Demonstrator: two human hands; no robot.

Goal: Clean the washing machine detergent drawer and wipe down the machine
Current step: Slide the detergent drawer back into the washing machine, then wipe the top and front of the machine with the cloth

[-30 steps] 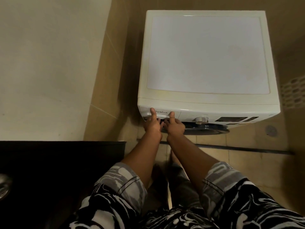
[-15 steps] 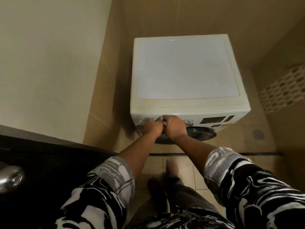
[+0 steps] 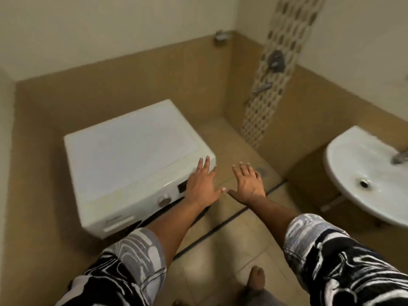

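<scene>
A white front-loading washing machine (image 3: 132, 155) stands against the tiled wall, seen from above. Its detergent drawer (image 3: 118, 224) sits flush in the front panel at the lower left, with a round dial (image 3: 163, 200) to its right. My left hand (image 3: 202, 184) is open with fingers spread over the machine's front right corner, above the dark display. My right hand (image 3: 248, 183) is open too, palm down, in the air over the floor just right of the machine. Neither hand holds anything.
A white washbasin (image 3: 344, 173) with a tap (image 3: 399, 157) hangs on the right wall. A shower valve and spout (image 3: 274, 60) are mounted on the patterned tile strip. A floor drain (image 3: 261, 170) lies beyond my right hand. My foot (image 3: 256, 279) is below.
Both hands left the drawer at the panel's left end and moved right, opening with fingers spread. The view swung right, and the basin and shower wall now show.
</scene>
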